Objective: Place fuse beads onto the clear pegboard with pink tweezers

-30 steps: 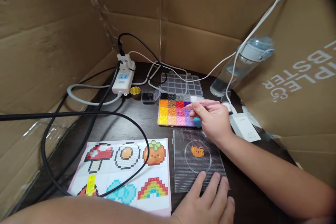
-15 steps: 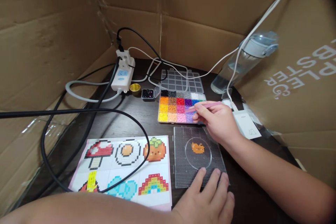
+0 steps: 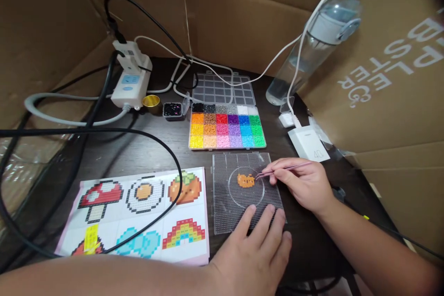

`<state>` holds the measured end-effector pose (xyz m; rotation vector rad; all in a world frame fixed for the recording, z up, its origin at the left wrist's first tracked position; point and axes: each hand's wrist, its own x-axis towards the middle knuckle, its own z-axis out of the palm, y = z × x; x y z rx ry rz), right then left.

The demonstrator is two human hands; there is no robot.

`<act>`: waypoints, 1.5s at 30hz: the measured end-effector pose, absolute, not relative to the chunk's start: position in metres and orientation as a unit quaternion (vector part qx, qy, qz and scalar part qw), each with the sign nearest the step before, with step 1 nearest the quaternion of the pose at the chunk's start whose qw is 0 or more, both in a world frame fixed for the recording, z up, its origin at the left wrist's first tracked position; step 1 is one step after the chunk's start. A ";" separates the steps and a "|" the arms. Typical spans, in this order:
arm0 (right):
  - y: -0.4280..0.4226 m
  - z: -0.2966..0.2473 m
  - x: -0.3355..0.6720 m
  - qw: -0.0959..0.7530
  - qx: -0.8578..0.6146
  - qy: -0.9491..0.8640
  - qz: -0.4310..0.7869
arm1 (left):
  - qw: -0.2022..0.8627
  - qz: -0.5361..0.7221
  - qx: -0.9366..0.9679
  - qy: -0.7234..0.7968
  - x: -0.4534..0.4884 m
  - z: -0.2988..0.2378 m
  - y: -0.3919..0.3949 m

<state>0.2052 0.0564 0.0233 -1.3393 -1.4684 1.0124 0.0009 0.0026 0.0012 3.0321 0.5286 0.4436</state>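
My right hand (image 3: 303, 184) is closed on pink tweezers (image 3: 277, 171), whose tips point left at a small orange bead figure (image 3: 245, 180) on the clear pegboard (image 3: 225, 215). Whether a bead sits in the tips is too small to tell. My left hand (image 3: 255, 252) lies flat with fingers spread on the pegboard's near edge. A compartment box of coloured beads (image 3: 227, 130) stands just behind the pegboard, its clear lid (image 3: 224, 89) folded back. A pattern sheet (image 3: 137, 212) with pixel pictures lies left of the pegboard.
A power strip (image 3: 130, 83), a gold cap (image 3: 151, 101) and a small tray of black beads (image 3: 172, 110) sit at the back left. Black cables (image 3: 104, 132) loop over the sheet. A water bottle (image 3: 308, 51) and white charger (image 3: 308, 144) stand right. Cardboard walls surround the table.
My right hand has moved with the tweezers from over the bead box down to the pegboard beside the orange figure. The view has shifted; my left hand stays on the pegboard.
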 end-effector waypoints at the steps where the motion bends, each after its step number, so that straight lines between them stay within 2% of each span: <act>1: 0.057 0.023 0.205 0.438 -0.542 -0.588 0.411 | 0.017 0.140 0.975 0.169 0.001 0.002 0.003; 29: 0.058 0.023 0.203 0.425 -0.557 -0.580 0.415 | 0.026 0.142 0.975 0.170 0.001 0.001 0.002; 34: 0.064 0.023 0.204 0.458 -0.553 -0.557 0.417 | -0.037 0.189 0.964 0.182 0.002 -0.007 0.001; 38: 0.091 0.047 0.185 0.482 -0.545 -0.568 0.384 | -0.086 0.216 0.956 0.178 0.002 -0.015 0.003; 42: 0.129 0.068 0.145 0.513 -0.527 -0.580 0.351 | -0.083 0.203 0.959 0.180 0.002 -0.018 0.001; 45: 0.154 0.063 0.118 0.522 -0.528 -0.554 0.376 | -0.066 0.199 0.961 0.182 0.003 -0.016 0.000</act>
